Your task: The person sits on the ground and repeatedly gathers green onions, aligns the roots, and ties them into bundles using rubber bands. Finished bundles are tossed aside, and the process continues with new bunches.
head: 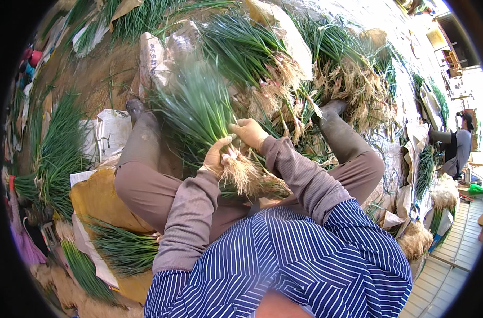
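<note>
Over my lap, a bunch of scallions (205,107) has its green leaves pointing away from me and its pale roots (239,171) hanging towards me. My left hand (215,156), in a light glove, grips the bunch just above the roots. From the right, my gloved right hand (249,133) closes its fingertips on the stalks, close to the left thumb. Motion blurs the leaf tips. Just beyond my hands lies a heap of loose scallions (245,51) with reddish bulbs and tangled roots. More root ends lie under the held bunch, partly hidden by it.
Another scallion heap (348,71) lies by my right foot. Leafy bundles (58,143) cover the left ground. A yellow-brown sack (106,198) beside my left knee bears a smaller bundle (124,246). Bundles with trimmed-looking roots (416,240) stand at right; a person (458,145) sits beyond.
</note>
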Demonstrator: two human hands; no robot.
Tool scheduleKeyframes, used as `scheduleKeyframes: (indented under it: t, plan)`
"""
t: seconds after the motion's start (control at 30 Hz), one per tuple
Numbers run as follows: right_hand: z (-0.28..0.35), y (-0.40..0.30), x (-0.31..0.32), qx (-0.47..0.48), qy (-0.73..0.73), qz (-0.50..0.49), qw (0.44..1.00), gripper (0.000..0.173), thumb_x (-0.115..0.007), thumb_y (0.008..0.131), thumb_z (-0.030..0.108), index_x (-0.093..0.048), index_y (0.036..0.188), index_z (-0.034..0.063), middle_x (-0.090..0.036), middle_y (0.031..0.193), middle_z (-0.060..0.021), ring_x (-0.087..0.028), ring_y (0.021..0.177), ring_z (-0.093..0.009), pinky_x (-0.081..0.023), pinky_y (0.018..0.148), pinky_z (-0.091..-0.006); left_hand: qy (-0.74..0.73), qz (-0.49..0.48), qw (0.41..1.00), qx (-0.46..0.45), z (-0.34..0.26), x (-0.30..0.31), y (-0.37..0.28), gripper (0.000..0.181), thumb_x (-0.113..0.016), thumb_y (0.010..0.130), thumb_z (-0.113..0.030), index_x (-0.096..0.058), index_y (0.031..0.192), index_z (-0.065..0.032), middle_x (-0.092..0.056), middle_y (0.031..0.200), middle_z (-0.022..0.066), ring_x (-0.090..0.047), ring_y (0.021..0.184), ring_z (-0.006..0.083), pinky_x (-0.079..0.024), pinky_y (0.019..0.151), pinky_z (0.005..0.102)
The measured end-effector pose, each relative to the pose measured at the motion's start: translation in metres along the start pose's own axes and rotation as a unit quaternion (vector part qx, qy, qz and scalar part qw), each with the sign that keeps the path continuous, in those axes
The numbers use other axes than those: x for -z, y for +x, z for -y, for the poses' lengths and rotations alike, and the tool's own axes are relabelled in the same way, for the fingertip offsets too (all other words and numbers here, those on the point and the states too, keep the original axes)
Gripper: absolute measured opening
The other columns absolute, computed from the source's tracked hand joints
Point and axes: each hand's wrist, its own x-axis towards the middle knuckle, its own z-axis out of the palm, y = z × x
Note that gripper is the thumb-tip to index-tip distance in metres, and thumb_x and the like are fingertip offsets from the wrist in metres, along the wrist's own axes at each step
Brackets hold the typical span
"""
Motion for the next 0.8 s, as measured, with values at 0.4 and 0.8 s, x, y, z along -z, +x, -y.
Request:
scheduleKeyframes:
  t: [0.4, 0.8]
  plan:
    - [-0.034, 0.037, 0.039, 0.002, -0.581, 0.113, 0.806, 0.038, -0.053, 0.082, 0.039, -0.061, 0.096, 0.0040, -0.061, 0.098, -0.0175, -0.059, 0.089, -0.031, -0.046, 0.082, -0.0372, -0.098, 0.057, 0.990, -0.090, -0.020, -0.014, -0.014, 0.023, -0.059, 0.080, -0.019, -0.053, 0.094, -0.0016, -0.055, 0.074, 0.0066, -0.055, 0.065, 0.0182, -0.046, 0.086, 0.0384]
    - [0.024, -0.006, 0.044, 0.167, -0.576, -0.031, 0.800, 0.017, -0.051, 0.080, 0.021, -0.063, 0.083, 0.0099, -0.062, 0.066, -0.0098, -0.060, 0.060, -0.027, -0.049, 0.057, -0.0395, -0.144, 0.079, 0.986, -0.011, -0.011, -0.010, 0.018, 0.026, -0.056, 0.081, -0.013, -0.052, 0.104, -0.0033, -0.048, 0.121, 0.0223, -0.051, 0.108, 0.0360, -0.042, 0.093, 0.0504]
